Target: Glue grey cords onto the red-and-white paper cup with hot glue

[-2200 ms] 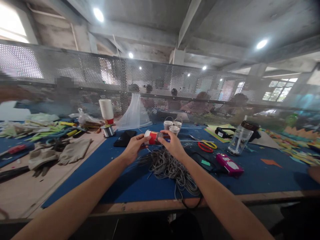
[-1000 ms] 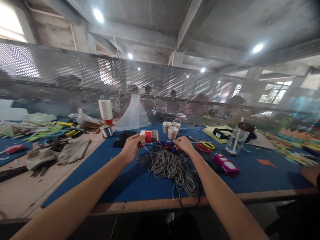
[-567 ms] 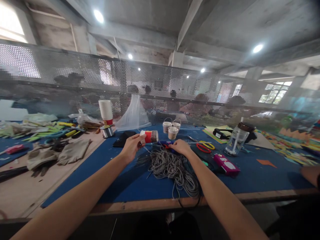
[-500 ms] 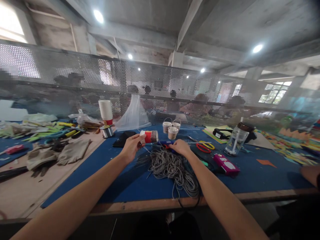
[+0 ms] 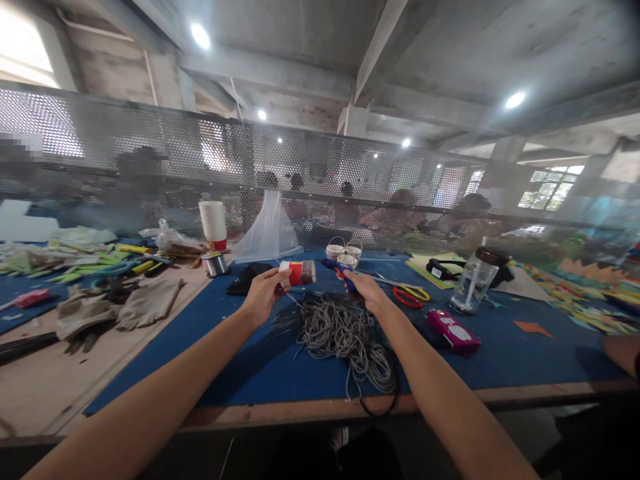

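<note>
My left hand (image 5: 264, 291) grips a red-and-white paper cup (image 5: 302, 272) lying sideways, its end wrapped in brownish cord. My right hand (image 5: 364, 291) is closed round the handle of a blue hot glue gun (image 5: 345, 273) with a red trigger; its nozzle points left, towards the cup but apart from it. Below both hands lies a loose heap of grey cord (image 5: 340, 330). Just behind the glue gun stand three small cord-wrapped cups (image 5: 335, 252) with thin handles, partly hidden by it.
Red-and-yellow scissors (image 5: 407, 297), a magenta box (image 5: 454, 331) and a clear bottle (image 5: 473, 280) lie to the right. At left are a paper cup stack (image 5: 213, 223), a wire spool (image 5: 215, 265) and work gloves (image 5: 150, 303). A perforated screen (image 5: 310, 160) rises behind the blue mat (image 5: 240, 373).
My right hand has lifted the glue gun off the mat and turned its nozzle leftwards, in front of the small cups. My left hand holds the cup almost still.
</note>
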Demonstrator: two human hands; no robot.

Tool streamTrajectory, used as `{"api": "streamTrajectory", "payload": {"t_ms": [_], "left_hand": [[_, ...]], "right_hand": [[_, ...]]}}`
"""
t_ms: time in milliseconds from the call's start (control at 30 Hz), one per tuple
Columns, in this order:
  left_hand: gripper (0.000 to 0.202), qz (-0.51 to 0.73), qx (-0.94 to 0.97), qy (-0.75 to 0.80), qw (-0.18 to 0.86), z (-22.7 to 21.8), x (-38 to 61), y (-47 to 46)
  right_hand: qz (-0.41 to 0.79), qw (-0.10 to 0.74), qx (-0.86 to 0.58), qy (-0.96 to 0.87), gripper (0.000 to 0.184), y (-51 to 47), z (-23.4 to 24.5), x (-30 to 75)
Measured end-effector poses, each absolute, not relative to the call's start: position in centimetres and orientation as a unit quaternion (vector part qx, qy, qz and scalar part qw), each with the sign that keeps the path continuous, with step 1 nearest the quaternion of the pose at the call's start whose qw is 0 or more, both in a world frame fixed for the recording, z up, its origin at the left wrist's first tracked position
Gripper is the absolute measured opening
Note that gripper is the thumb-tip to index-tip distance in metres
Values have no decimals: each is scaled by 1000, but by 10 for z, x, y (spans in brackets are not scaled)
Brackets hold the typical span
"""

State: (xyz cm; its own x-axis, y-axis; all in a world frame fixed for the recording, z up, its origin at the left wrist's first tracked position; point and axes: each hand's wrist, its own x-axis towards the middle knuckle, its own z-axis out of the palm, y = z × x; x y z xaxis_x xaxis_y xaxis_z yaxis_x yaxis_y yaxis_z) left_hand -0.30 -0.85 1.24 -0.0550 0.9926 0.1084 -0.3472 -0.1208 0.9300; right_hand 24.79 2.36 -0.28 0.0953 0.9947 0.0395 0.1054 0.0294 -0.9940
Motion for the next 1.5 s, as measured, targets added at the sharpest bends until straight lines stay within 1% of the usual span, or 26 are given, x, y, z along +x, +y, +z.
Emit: {"api": "streamTrajectory", "payload": {"t_ms": [67,167,267,333,400,500,733,900,1100,1200,1367,1500], "left_hand": [[37,621,421,381,540,11,-3,-7],[36,628,423,373,536,9,-4,-5],[35,629,422,377,533,7,-5,-4],[35,628,423,377,534,6,-6,-3],[36,627,422,377,535,5,-6,-2],[35,629,420,383,531,4,-7,0],[35,633,402,394,532,8,-4,-3],[32,638,400,387,532,8,-4,-3],[28,641,398,373,540,4,-6,2],[28,645,394,369,541,3,-7,3],[31,647,396,384,527,3,-8,3],[34,646,403,393,516,3,-9,3]], "right_hand": [[479,514,-521,-485,30,20,2,245],[559,553,-437,-437,25,13,9,239],[569,573,-384,-449,31,6,13,231],[537,585,-367,-484,35,0,14,225],[480,606,-345,-532,37,-5,16,219],[388,625,-330,-592,35,-13,19,213],[229,597,-416,-646,36,-18,22,214],[231,579,-424,-657,41,-19,21,212],[251,555,-427,-668,39,-25,23,208],[248,557,-428,-667,38,-25,22,207],[206,556,-455,-664,40,-21,17,208],[180,527,-480,-678,44,-20,15,209]]}}
